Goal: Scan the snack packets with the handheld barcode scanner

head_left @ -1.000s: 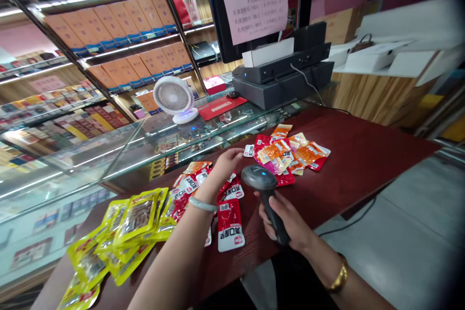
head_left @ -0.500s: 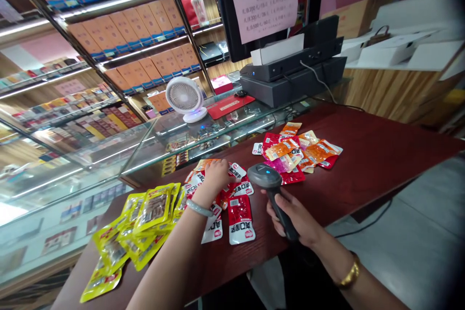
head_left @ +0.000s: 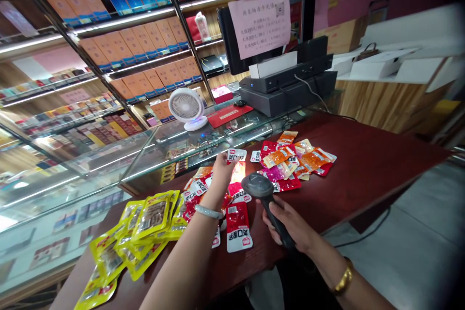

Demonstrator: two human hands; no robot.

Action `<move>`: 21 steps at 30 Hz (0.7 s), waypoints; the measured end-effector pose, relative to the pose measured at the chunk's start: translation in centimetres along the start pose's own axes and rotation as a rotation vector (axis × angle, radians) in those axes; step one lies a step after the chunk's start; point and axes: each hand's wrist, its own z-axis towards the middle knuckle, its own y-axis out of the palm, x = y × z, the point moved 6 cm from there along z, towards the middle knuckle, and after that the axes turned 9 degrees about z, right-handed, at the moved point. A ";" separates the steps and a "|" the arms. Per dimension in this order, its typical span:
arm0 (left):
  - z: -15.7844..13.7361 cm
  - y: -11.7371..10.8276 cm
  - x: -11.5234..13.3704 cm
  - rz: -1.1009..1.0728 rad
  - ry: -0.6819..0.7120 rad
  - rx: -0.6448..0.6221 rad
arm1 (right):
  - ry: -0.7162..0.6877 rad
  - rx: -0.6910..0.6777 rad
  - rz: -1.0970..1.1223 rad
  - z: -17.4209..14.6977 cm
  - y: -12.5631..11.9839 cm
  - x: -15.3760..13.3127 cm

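My left hand [head_left: 222, 174] pinches a white-and-red snack packet [head_left: 238, 156] by its edge, raised over a loose heap of red and white packets [head_left: 196, 193]. In my right hand [head_left: 286, 223] is a dark grey handheld barcode scanner [head_left: 258, 186], its fingers wrapped round the handle. The scanner head faces the raised packet, and a bright glow falls just below that packet. One red-and-white packet [head_left: 239, 227] lies flat by itself in front of the heap. Behind the scanner, a mixed pile of red, orange and pink packets [head_left: 286, 157] rests on the table.
Yellow snack bags [head_left: 152, 215] are stacked at the left of the dark red table [head_left: 381, 155]. A glass display counter [head_left: 145, 164] borders the far side, carrying a white fan [head_left: 187, 106]. A cash register [head_left: 290, 89] and a monitor with a pink notice [head_left: 261, 24] stand behind.
My left hand has lifted a packet up from the heap. The glow is new on the packets in front of the scanner. The camera view has shifted slightly.
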 end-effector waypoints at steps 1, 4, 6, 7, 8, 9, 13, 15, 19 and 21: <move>0.0 0.2 0.2 -0.009 0.011 -0.002 | -0.002 0.001 0.004 0.0 0.0 0.0; -0.2 0.6 0.5 -0.037 0.012 -0.018 | -0.015 0.005 0.016 0.0 0.0 0.0; -0.3 1.1 0.6 -0.106 -0.039 -0.034 | -0.037 0.020 0.023 0.0 -0.2 0.1; -0.4 1.6 0.6 -0.158 -0.079 -0.052 | -0.056 0.036 0.029 0.0 -0.3 0.1; -0.5 2.4 0.8 -0.221 -0.125 -0.087 | -0.078 0.055 0.037 0.0 -0.4 0.1; -0.5 3.5 1.1 -0.291 -0.169 -0.141 | -0.101 0.077 0.048 0.0 -0.6 0.1; -0.8 8.7 3.7 -0.496 -0.299 -0.460 | -0.181 0.132 0.084 -0.1 -0.8 -0.3; -1.0 10.6 5.1 -0.512 -0.326 -0.586 | -0.204 0.133 0.103 0.0 -0.8 -0.6; -0.8 10.8 5.5 -0.399 -0.284 -0.598 | -0.185 0.123 0.100 0.1 -0.6 -0.7; -0.6 9.1 4.7 -0.283 -0.186 -0.567 | -0.151 0.108 0.079 0.1 -0.4 -0.7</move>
